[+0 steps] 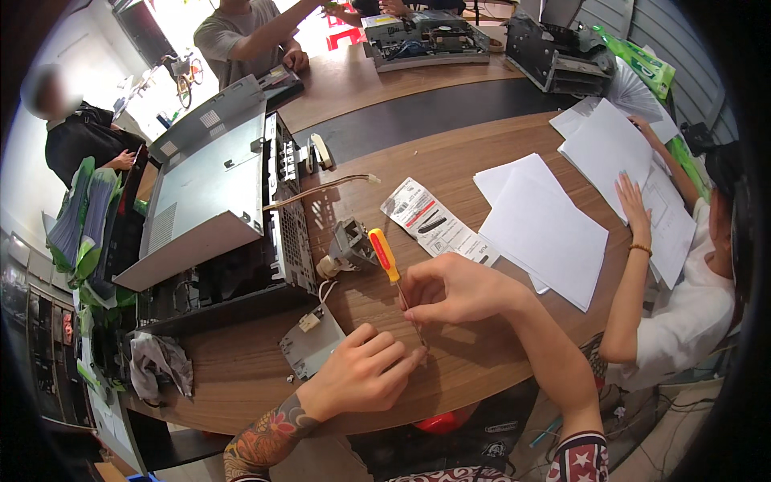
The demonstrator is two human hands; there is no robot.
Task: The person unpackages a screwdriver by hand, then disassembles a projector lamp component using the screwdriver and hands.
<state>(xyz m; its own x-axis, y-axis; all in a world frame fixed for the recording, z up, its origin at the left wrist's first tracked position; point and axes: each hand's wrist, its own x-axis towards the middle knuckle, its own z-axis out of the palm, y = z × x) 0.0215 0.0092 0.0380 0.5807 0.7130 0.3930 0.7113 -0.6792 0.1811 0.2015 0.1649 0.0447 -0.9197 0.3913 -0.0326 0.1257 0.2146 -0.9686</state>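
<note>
My right hand (458,293) pinches the thin shaft of a yellow-and-red screwdriver (382,252), held upright with its handle at the top. My left hand (365,369) is at the screwdriver's lower end, fingers bent and index fingertip at the tip; whatever they grip is too small or hidden to make out. Left of that hand lies a thin metal plate (305,352) with a white connector. Just beyond the screwdriver sit a small metal part with a wire (351,241) and a printed blister card (434,217).
An opened metal machine (201,209) fills the left of the wooden table (506,337), beside a grey cloth (161,365). Loose paper (546,241) lies right. A co-worker's hand (630,201) rests on sheets at right. Other people (241,44) and dismantled devices (426,40) are across the table.
</note>
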